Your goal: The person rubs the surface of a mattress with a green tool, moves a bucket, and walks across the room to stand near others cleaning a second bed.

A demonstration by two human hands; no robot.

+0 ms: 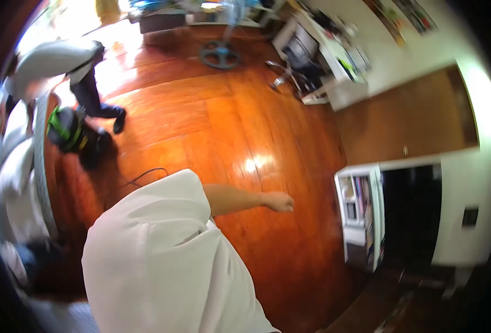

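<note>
My left hand (279, 202) is in the middle of the view, at the end of a bare forearm that comes out of a wide white sleeve (162, 238) and points right. Its fingers are curled together, and nothing shows in them or sticks out of them. Below and around it is the glossy reddish-brown wooden floor (217, 139), which it does not touch. My right hand is out of the frame.
At the upper left another person (57, 64) bends over near a dark and green object (70, 130) beside a sofa (21, 194). A thin cable (145, 173) lies on the floor. A fan base (219, 55), office chair (301, 61), white desk (326, 47) and white shelf (359, 213) stand around.
</note>
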